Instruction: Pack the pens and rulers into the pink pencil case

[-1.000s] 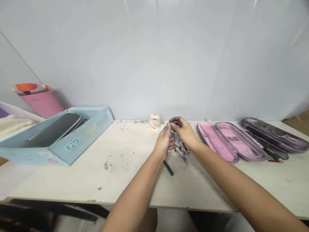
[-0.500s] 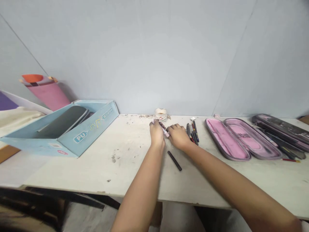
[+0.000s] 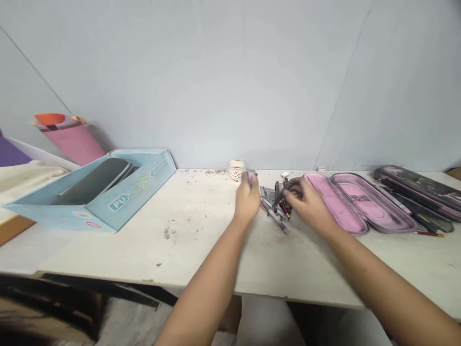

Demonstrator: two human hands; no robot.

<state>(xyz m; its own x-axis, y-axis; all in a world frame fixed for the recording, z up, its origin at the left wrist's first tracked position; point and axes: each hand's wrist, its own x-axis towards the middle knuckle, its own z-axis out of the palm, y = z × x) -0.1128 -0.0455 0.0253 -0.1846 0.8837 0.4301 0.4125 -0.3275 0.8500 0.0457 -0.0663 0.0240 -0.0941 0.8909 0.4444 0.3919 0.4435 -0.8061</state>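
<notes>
My left hand [image 3: 247, 198] is closed just left of a loose pile of pens and pencils [image 3: 277, 217]. A small pale, pinkish bit shows at its fingertips, but what it holds is mostly hidden. Over the right side of the pile, my right hand [image 3: 304, 201] is closed on a dark, slim stick [image 3: 282, 193], blurred by motion. Beyond my left hand stands a small white cup [image 3: 236, 170] with a red pattern. To the right of my right hand, a pink-lined pencil case [image 3: 374, 204] lies spread open on the table.
A light blue box [image 3: 137, 190] holding a dark grey case [image 3: 99, 180] sits on the left. Behind it leans a pink roll [image 3: 74, 143]. At far right lie a dark pencil case [image 3: 419, 187], more pens and a red pencil [image 3: 430, 234]. A grey wall backs the table.
My hands have moved apart, the right one going rightward over the pens. The dark stick that lay alone on the table is gone from that spot. Several pens now lie spread between my hands.
</notes>
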